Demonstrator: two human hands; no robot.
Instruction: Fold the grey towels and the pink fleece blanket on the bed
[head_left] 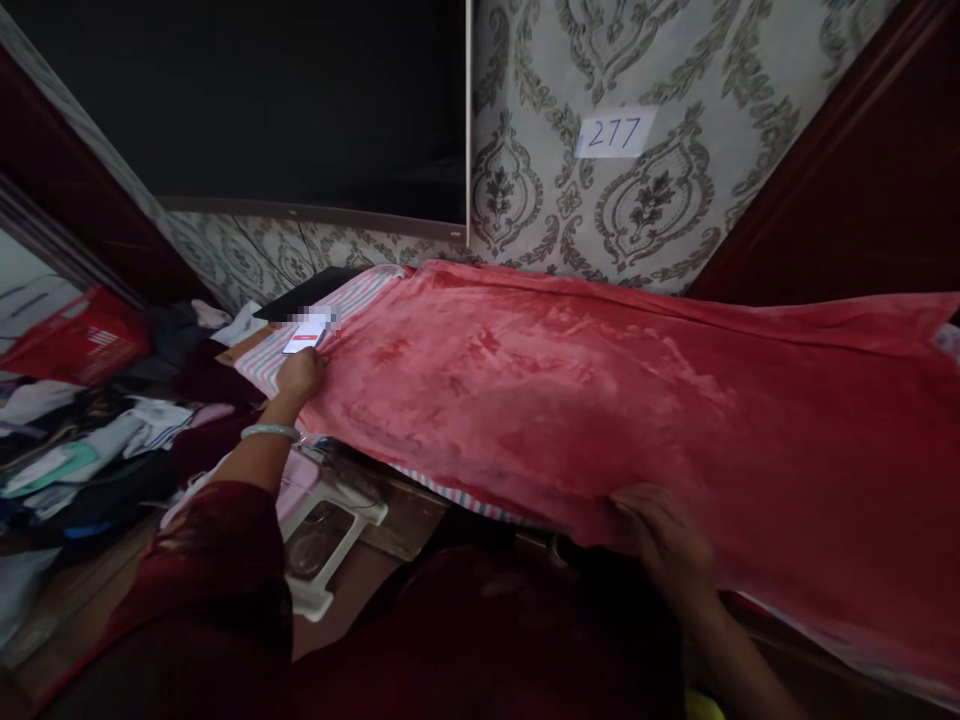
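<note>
A red plush blanket [570,400] lies spread over a surface, on top of a striped cloth [330,310]. My left hand [300,375] reaches out to the blanket's far left end, its fingers closed on a phone [306,338] with a lit white screen. A pale green bangle [268,432] circles that wrist. My right hand [660,535] rests at the blanket's near edge, fingers curled over the hem and gripping it.
A heap of mixed clothes [97,440] and a red bag [82,340] lie at the left. A white plastic stool [330,520] stands below the blanket's edge. Patterned wallpaper with a paper marked 277 [615,132] is behind, and a dark screen [300,100] hangs upper left.
</note>
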